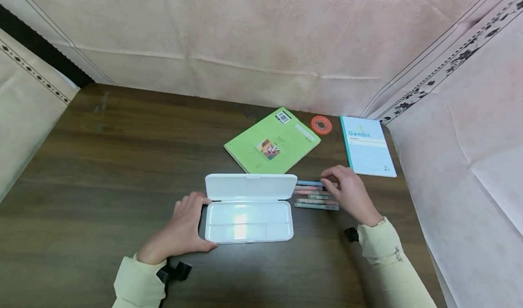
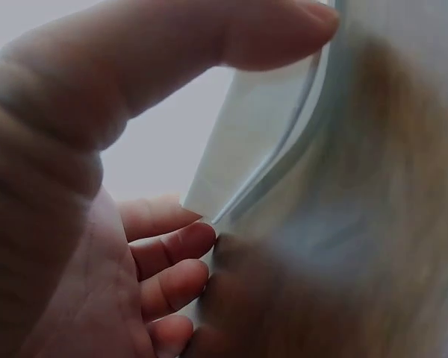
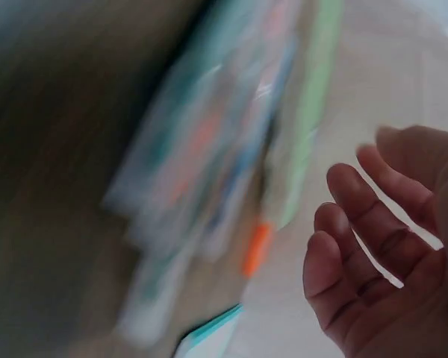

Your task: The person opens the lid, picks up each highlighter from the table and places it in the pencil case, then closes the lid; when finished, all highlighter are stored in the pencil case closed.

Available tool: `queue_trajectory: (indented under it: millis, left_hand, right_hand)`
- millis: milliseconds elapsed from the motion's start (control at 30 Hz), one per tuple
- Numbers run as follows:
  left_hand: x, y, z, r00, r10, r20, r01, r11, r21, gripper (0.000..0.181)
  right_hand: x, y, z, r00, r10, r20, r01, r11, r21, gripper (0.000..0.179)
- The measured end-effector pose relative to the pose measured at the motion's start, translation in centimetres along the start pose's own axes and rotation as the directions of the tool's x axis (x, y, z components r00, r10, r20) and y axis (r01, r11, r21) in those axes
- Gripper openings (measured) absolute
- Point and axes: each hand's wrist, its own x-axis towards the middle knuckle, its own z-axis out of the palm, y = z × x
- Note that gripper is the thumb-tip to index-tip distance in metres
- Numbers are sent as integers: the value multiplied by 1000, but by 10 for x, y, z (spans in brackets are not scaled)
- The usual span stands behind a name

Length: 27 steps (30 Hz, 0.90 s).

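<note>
A white plastic pencil case (image 1: 265, 222) lies on the table with its lid raised toward the back; nothing shows inside it. At its left end my left hand (image 1: 185, 226) holds it, thumb at the near corner and forefinger by the hinge side. The left wrist view shows the thumb on the case's edge (image 2: 284, 112). Several slim pens (image 1: 316, 206) in blue, pink and green tones lie side by side just right of the case. Over their right ends hovers my right hand (image 1: 349, 192), fingers loosely bent with nothing between them. The pens (image 3: 187, 164) look blurred in the right wrist view.
Behind the case lies a green book (image 1: 249, 144). A round orange-red tape roll (image 1: 321, 124) sits beside it, and a light-blue "Gambit" notebook (image 1: 369, 151) lies at the right edge. Pale cloth (image 1: 245, 36) hangs around the brown wooden table (image 1: 102, 172).
</note>
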Motion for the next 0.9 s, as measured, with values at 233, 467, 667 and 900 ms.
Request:
queue_trajectory:
  millis: [233,467,667,900]
  left_hand:
    - [1,-3,-1,1000,-4,1,4,1000,-2,93]
    - [1,-2,-2,1000,-7,0,7,1000,7,94]
    - [1,-2,-2,1000,-4,-4,4,1000,11,95]
    - [1,-2,-2,1000,-6,8,6,1000,4,94]
  right_hand:
    - [3,30,4,998,-34,52,39,994,-99,12]
    - [2,38,1,994,-31,108,42,994,-101,10]
    - [3,39,1,990,-63,129,80,989,-128,10]
    - [5,39,3,988,-94,121,110,985,-133,9]
